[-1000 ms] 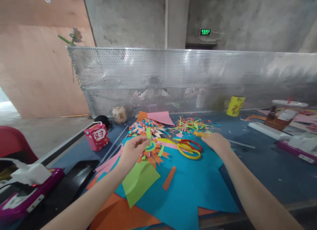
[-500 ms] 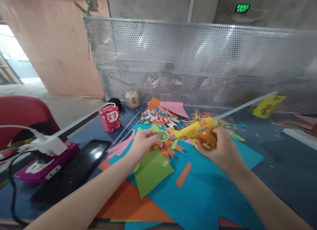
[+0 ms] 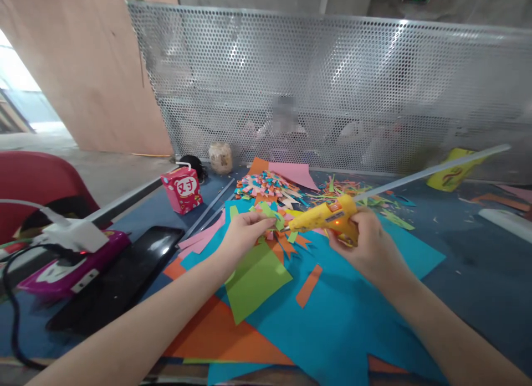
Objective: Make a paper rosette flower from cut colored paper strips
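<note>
Between the thumb and fingers of my left hand (image 3: pixel 247 231) is a curled strip of green paper (image 3: pixel 272 213), pinched at its end. My right hand (image 3: pixel 368 239) is wrapped round the handle of a yellow hot glue gun (image 3: pixel 324 215) with a small orange light lit. Its metal nozzle points left, right beside the green strip; whether they touch I cannot tell. A long clear glue stick (image 3: pixel 432 171) juts out of the gun's back. Below my hands lie a green paper square (image 3: pixel 257 283), an orange paper strip (image 3: pixel 309 286) and a large blue sheet (image 3: pixel 332 325).
Fringed multicoloured paper (image 3: pixel 268 185) and loose cut scraps (image 3: pixel 353 188) lie behind my hands. On the left are a pink drink box (image 3: pixel 183 189), a black phone (image 3: pixel 120 281) and a purple power strip (image 3: pixel 78 264). A perforated metal screen (image 3: pixel 311 92) closes the back.
The glue gun has turned and moved slightly left, its nozzle now at the green strip. Its glue stick swings further right. The view has tilted down a little.
</note>
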The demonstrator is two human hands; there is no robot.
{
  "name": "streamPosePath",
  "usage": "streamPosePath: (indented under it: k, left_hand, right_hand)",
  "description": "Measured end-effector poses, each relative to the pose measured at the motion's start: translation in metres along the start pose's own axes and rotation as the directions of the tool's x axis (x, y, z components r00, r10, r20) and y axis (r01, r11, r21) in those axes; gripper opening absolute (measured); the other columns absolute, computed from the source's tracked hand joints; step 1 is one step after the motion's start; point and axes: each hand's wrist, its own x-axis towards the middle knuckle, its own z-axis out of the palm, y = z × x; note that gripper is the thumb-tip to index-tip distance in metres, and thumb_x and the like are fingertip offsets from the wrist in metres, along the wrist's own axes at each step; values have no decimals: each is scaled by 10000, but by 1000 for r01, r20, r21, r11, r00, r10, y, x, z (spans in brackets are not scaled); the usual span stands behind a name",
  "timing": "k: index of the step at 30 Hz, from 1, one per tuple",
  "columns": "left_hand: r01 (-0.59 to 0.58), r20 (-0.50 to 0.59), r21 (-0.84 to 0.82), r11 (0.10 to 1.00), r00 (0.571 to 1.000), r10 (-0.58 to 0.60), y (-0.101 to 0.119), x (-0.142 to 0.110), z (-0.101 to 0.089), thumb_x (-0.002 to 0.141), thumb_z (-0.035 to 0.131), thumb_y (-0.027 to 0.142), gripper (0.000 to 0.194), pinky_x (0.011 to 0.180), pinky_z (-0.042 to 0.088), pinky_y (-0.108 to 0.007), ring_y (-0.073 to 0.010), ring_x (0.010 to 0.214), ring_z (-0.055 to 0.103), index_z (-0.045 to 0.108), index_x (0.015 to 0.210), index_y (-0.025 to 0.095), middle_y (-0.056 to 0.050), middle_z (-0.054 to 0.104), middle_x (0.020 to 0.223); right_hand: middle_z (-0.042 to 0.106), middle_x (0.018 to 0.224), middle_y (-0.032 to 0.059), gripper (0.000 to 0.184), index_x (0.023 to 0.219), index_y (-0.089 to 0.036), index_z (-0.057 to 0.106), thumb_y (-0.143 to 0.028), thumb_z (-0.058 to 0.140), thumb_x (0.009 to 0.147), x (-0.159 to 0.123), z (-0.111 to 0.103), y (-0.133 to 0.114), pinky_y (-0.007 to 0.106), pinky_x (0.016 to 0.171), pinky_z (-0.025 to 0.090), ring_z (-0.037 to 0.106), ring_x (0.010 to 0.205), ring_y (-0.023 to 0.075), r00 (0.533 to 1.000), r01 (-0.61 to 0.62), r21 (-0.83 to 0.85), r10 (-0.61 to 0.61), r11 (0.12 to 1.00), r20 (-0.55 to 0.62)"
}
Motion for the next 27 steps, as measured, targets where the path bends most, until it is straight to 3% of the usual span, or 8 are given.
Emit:
streamPosePath:
  k: [18, 23, 27]
  left_hand:
    - [-8, -19, 27, 1000, 1000, 8, -2, 2, -1, 613, 641, 345, 206, 587, 440, -257, -143, 573, 586, 629, 618, 140, -28, 615, 548]
    - [9, -30, 43, 999, 1000, -8, 1, 0, -2, 595, 652, 355, 226, 483, 410, -233, -141, 533, 584, 640, 632, 132, -45, 629, 533]
    - [4, -47, 20, 1000, 999, -3, 5, -2, -1, 599, 657, 312, 191, 557, 442, -236, -130, 566, 592, 640, 620, 123, -50, 653, 610]
  right_hand:
    - [525, 854, 64, 216, 791, -222, 330, -335, 510, 757, -4, 3, 3, 236, 436, 404, 574, 636, 169, 999, -23, -83, 26, 996, 30]
    - [524, 851, 76, 223, 776, -225, 321, -343, 510, 761, 0, 0, 3, 252, 478, 434, 578, 715, 193, 999, -34, -44, 35, 998, 26]
    - [525, 861, 86, 219, 777, -226, 321, -337, 509, 765, 1, -1, 4, 271, 513, 453, 577, 774, 213, 999, -32, -17, 32, 999, 19]
